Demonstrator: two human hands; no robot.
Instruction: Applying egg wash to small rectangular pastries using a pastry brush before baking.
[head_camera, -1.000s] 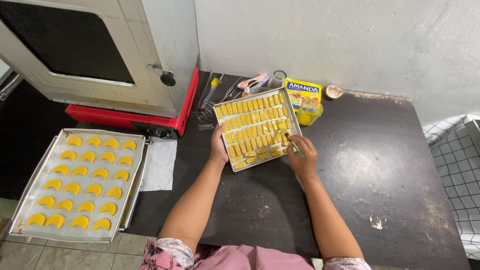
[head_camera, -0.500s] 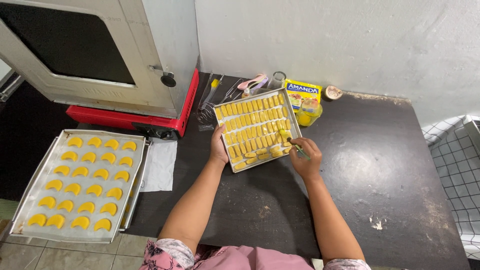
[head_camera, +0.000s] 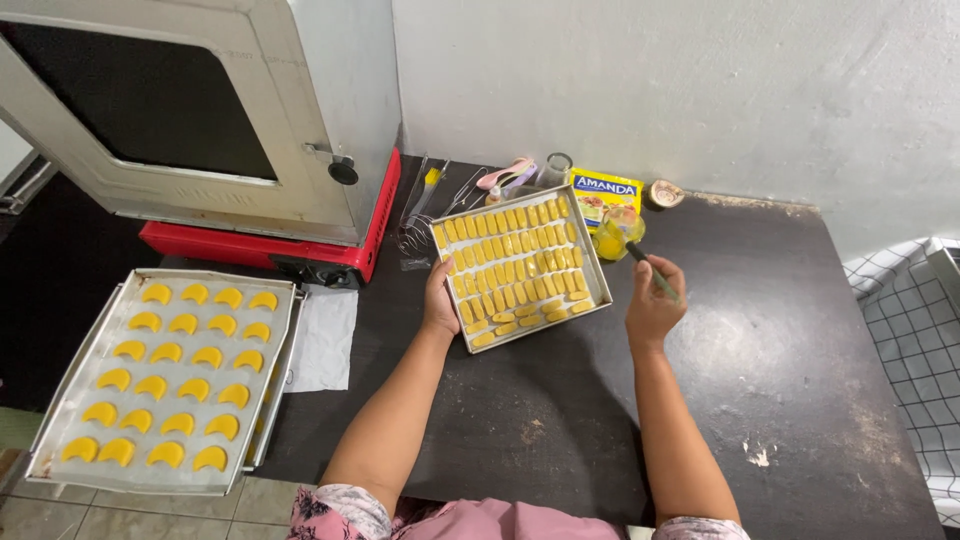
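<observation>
A metal baking tray full of several yellow stick-shaped dough pieces lies on the dark table. My left hand grips the tray's near left edge. My right hand holds a thin brush, its tip pointing up towards a small cup of yellow liquid just right of the tray. The hand hovers beside the tray's right edge, clear of the dough.
A second tray of yellow crescent-shaped pieces sits at the left, off the table edge. A metal oven on a red base stands at the back left. A yellow box, whisk and utensils line the wall. White paper lies near the left tray.
My right hand has lifted the brush off the dough at the tray's right side and swung it right, towards the yellow cup. My left hand stays on the tray.
</observation>
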